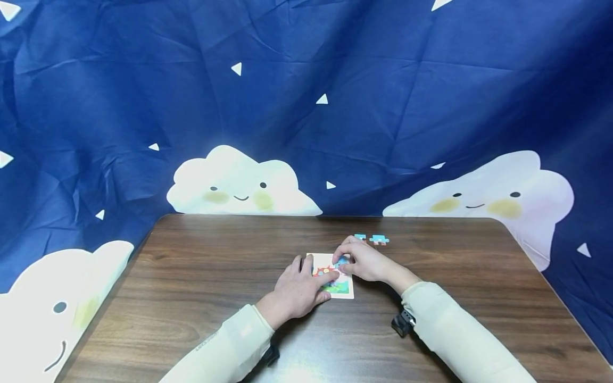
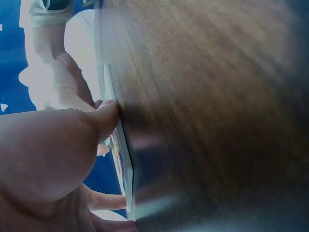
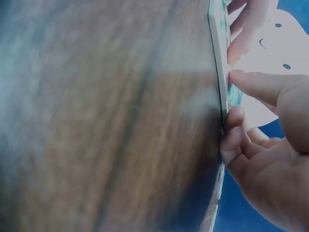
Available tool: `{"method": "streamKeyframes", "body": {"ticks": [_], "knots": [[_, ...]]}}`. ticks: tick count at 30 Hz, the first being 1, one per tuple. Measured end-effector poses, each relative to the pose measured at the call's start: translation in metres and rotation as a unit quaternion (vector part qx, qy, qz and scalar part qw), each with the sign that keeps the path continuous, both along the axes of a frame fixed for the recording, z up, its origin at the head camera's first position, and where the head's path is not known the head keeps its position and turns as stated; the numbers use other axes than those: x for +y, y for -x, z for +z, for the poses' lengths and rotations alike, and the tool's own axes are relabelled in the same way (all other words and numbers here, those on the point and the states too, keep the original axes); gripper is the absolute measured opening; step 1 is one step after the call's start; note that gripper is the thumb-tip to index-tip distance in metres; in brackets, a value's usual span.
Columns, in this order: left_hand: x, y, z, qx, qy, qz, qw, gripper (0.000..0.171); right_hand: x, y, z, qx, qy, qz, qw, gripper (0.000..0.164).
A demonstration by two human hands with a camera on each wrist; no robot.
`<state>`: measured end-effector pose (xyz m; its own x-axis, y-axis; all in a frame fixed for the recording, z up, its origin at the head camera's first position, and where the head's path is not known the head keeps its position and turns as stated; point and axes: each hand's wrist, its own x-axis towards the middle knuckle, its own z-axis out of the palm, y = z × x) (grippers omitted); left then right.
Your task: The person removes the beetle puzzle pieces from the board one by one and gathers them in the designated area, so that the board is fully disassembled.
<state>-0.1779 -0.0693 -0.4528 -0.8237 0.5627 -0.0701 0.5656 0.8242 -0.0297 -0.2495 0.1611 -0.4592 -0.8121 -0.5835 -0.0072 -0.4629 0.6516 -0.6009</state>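
Observation:
A small jigsaw puzzle board (image 1: 350,292) with a pale border and a colourful picture lies flat on the table. My left hand (image 1: 296,290) rests over its left side, with the index finger stretched across the picture and the thumb at the near edge. At the upper right of the board, my right hand (image 1: 367,260) pinches a blue puzzle piece (image 1: 341,261) between thumb and fingers. In the right wrist view that piece (image 3: 235,95) stands slightly tilted against the board, partly covered by the fingers.
Two loose puzzle pieces, one blue and red (image 1: 380,239) and one partly hidden (image 1: 360,236), lie beyond the right hand. The brown wooden table (image 1: 215,255) ends at a blue curtain (image 1: 287,106) printed with clouds.

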Motion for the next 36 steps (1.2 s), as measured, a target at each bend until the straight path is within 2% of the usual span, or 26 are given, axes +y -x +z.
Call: {"method": "streamKeyframes", "body": {"ticks": [4,10,17,21,26,36], "knots": [[0.0,0.001,0.0,0.003,0.001,-0.001,1.0,0.049,-0.001,0.0,0.001,0.014,-0.007,0.004,1.0,0.015],[0.0,0.002,-0.003,-0.005,0.007,0.005,0.9999,0.05,-0.003,0.001,0.0,0.017,0.013,-0.018,1.0,0.033],[0.0,0.002,-0.002,0.004,0.006,0.001,1.0,0.048,-0.005,0.001,0.0,0.02,0.024,-0.046,0.998,0.02],[0.0,0.001,-0.002,0.01,0.004,-0.001,0.9999,0.048,-0.004,0.001,0.002,0.007,0.027,-0.05,0.998,0.019],[0.001,0.002,-0.001,-0.001,0.005,0.007,1.0,0.048,-0.002,0.0,0.005,0.008,0.022,-0.049,0.999,0.018],[-0.001,0.003,-0.001,-0.018,0.007,0.019,0.9996,0.05,0.006,-0.001,0.008,0.01,0.053,-0.052,0.997,0.02]]}}
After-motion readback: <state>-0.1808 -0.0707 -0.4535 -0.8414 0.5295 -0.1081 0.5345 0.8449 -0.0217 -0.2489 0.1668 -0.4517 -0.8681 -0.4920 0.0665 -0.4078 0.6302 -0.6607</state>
